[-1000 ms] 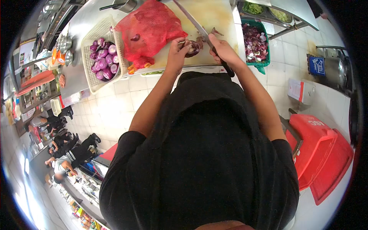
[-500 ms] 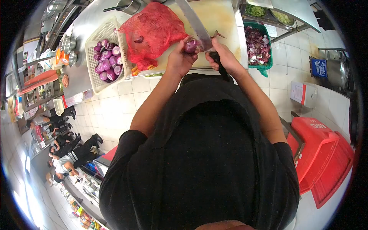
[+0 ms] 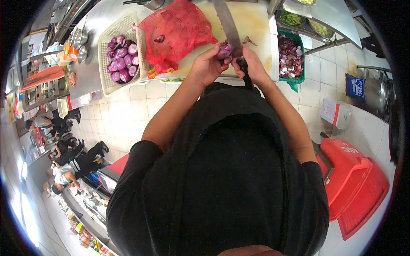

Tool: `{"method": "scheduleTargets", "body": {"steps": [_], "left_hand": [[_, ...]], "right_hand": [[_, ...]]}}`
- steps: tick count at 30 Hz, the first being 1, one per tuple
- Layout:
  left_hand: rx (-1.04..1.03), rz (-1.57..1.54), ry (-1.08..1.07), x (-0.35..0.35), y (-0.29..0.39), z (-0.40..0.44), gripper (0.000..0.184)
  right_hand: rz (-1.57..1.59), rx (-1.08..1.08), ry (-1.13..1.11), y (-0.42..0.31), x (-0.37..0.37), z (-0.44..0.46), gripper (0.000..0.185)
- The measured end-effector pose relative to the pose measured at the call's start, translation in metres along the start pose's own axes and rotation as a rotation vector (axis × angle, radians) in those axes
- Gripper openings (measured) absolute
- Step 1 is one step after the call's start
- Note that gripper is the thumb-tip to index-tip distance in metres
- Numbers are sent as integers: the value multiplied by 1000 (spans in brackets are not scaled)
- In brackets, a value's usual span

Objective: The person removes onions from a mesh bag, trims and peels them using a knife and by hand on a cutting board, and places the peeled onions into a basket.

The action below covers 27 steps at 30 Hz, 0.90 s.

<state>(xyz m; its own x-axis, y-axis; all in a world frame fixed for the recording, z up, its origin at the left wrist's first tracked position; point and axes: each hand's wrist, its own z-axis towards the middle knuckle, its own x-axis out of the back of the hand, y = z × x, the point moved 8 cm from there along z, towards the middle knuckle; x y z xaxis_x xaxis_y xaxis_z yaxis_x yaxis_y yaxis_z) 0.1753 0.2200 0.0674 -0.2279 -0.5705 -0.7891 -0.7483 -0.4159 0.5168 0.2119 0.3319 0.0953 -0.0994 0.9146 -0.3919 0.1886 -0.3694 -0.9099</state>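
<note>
My left hand is closed around a red onion above the cutting board. My right hand grips the black handle of a large knife, its broad blade pointing away from me and lying against the onion's right side. A small trimmed onion scrap lies on the board just beyond my right hand. Left of my hands, a red mesh bag rests partly on the board. Beside it stands a cream plastic basket holding several peeled red onions.
A green basket of onion skins stands right of the board. Trays of chopped greens sit on a rack at the upper right. A red bin is behind me on the right. Other people work at the far left.
The onion and both hands have shifted slightly to the right in view, and the knife blade stands more upright against the onion. The whole view has turned a little.
</note>
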Motion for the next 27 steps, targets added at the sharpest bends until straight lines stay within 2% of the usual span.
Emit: {"method": "scheduleTargets", "body": {"steps": [5,8,11,14,19,22,27], "left_hand": [[9,159,23,2,0,-4,40],[2,245,56,-5,0,-6,43],[0,328,67,-7,-1,-7,46],[-27,319,19,-8,-1,-6,51],[-46,373,44,-2,-2,2,69],[4,362,-39,2,-4,5,66],[-47,196,76,19,-8,9,61]], "right_hand": [[49,-228,-55,7,7,-2,65],[13,-318,21,-7,5,-8,64],[38,-317,127,-6,15,-11,69],[103,-299,22,16,34,-11,67],[-90,-265,61,8,29,-18,64],[-202,-242,123,5,31,-16,63],[-276,-128,206,11,43,-12,59]]}}
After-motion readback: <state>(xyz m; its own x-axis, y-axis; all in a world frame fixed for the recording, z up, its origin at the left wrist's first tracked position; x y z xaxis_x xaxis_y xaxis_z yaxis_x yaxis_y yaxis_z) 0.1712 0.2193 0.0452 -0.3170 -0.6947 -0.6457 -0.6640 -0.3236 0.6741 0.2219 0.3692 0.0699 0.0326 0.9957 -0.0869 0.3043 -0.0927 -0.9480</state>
